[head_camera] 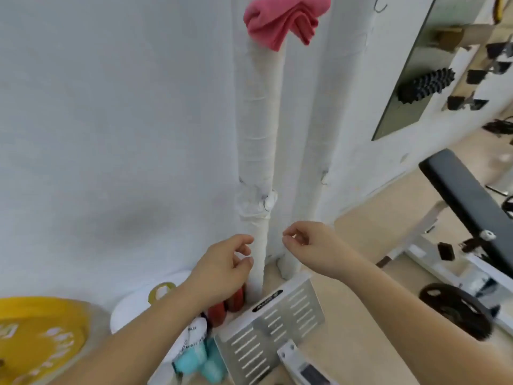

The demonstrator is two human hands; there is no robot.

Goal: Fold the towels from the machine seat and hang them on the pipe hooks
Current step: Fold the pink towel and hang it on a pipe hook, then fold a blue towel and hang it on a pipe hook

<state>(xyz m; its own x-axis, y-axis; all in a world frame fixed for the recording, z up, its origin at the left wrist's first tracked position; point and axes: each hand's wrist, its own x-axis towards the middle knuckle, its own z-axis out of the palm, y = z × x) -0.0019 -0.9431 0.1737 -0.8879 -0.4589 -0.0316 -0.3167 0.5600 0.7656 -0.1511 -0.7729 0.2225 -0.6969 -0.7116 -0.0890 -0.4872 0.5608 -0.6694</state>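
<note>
A folded pink towel [280,20] hangs high on the left of two white wrapped pipes [256,129] against the wall. A bare metal hook [379,6] shows at the top, right of the second pipe [311,129]. My left hand [224,268] and my right hand [308,245] hover low in front of the pipes, far below the towel. Both have loosely curled fingers and hold nothing. The black padded machine seat [466,198] stands at the right; no towel is visible on it.
A yellow weight plate [39,337] and a white plate [138,304] lie at the lower left. Red and teal dumbbells [205,354] sit by a slotted metal footplate [274,323]. A black weight plate [455,309] and a mirror [408,79] are at the right.
</note>
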